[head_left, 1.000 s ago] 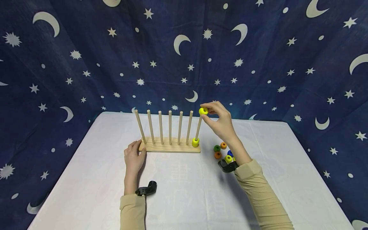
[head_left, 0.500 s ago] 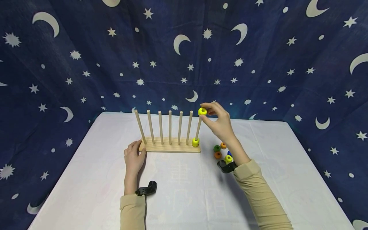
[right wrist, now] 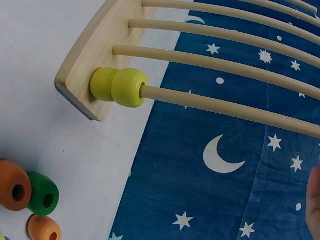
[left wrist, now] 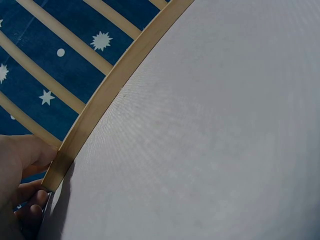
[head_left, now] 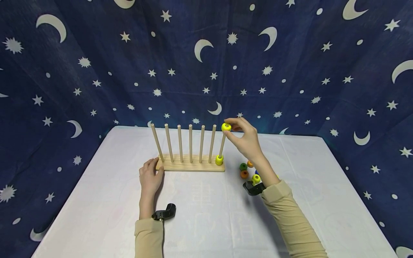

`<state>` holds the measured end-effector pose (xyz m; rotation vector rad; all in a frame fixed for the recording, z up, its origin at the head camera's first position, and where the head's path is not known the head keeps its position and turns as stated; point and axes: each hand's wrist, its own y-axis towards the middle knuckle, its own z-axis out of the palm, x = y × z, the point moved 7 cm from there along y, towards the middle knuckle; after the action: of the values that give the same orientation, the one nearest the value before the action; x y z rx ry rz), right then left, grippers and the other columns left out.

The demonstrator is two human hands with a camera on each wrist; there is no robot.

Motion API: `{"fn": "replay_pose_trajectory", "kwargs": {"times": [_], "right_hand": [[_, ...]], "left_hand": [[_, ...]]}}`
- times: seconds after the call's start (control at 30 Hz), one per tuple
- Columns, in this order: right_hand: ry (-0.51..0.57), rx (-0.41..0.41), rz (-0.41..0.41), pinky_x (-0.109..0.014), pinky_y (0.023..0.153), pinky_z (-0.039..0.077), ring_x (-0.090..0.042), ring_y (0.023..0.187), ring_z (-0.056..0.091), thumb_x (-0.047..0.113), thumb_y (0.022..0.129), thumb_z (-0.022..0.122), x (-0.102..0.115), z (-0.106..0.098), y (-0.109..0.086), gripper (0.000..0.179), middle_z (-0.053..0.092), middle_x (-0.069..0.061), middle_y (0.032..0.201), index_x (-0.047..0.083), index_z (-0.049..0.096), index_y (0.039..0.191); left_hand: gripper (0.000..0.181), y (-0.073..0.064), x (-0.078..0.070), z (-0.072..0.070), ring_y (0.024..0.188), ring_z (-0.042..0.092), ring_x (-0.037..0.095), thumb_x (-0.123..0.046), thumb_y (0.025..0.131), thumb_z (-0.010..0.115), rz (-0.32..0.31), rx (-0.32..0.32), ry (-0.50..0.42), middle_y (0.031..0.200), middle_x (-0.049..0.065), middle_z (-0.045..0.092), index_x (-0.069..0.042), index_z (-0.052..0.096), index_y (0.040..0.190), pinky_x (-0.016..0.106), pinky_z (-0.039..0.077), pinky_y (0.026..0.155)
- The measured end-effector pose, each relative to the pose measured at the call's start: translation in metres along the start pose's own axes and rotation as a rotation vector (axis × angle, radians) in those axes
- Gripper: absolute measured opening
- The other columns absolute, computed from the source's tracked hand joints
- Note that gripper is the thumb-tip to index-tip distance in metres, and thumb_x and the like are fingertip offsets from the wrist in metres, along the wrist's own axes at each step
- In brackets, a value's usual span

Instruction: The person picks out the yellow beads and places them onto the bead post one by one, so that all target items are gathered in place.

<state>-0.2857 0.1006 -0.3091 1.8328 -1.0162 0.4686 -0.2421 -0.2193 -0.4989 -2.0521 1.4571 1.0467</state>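
A wooden peg board (head_left: 190, 166) with a row of upright pegs stands on the table. My left hand (head_left: 150, 178) grips its left end, thumb in front, fingers curled round the edge in the left wrist view. Between thumb and fingertips my right hand (head_left: 247, 140) pinches a yellow bead (head_left: 226, 127), right at the top of the rightmost peg (head_left: 222, 144). Two yellow beads (right wrist: 129, 88) sit stacked at the foot of that same peg. The other pegs bear no beads. In the right wrist view the pinched bead is out of frame; only a bit of hand shows.
Loose beads lie to the right of the board: a green bead (head_left: 243, 166), an orange-brown bead (head_left: 244, 174), a lighter orange bead (right wrist: 44, 228) and a yellow bead (head_left: 256, 178). The right forearm partly covers a blue one. A starry dark-blue cloth (head_left: 180, 53) hangs behind the white table (head_left: 200, 215).
My right hand has shifted slightly left and down with the yellow bead, over the rightmost peg's tip. The left hand and the board have stayed in place.
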Motion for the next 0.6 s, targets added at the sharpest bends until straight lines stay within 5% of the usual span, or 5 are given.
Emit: {"fn": "replay_pose_trajectory", "kwargs": {"times": [0.17,0.43,0.6], "right_hand": [[0.011,0.0,0.0,-0.038,0.087,0.052,-0.023,0.092,0.061,0.007,0.083,0.073,-0.0011,0.0012,-0.0015,0.033,0.065,-0.011,0.11,0.005,0.066,0.115],[-0.002,-0.002,-0.007,-0.025,0.085,0.05,-0.02,0.092,0.062,0.007,0.084,0.072,-0.0019,0.0005,-0.0028,0.032,0.065,-0.011,0.108,0.004,0.065,0.115],[0.003,-0.002,0.0,-0.034,0.087,0.052,-0.021,0.094,0.062,0.008,0.084,0.072,-0.0029,-0.0014,-0.0018,0.031,0.066,-0.01,0.109,0.006,0.066,0.115]], "left_hand": [[0.05,-0.0004,0.0001,-0.0002,0.132,0.031,0.043,-0.018,0.092,0.056,0.001,-0.002,-0.005,0.145,0.025,0.04,0.001,0.047,0.138,0.058,0.022,0.11],[0.05,-0.0004,-0.0004,-0.0008,0.133,0.031,0.043,-0.019,0.092,0.056,0.008,-0.005,-0.005,0.144,0.026,0.041,0.001,0.048,0.138,0.058,0.021,0.11],[0.05,0.0002,0.0,-0.0006,0.133,0.031,0.043,-0.019,0.092,0.056,0.006,-0.003,-0.003,0.145,0.025,0.04,0.0,0.048,0.138,0.058,0.022,0.11]]}}
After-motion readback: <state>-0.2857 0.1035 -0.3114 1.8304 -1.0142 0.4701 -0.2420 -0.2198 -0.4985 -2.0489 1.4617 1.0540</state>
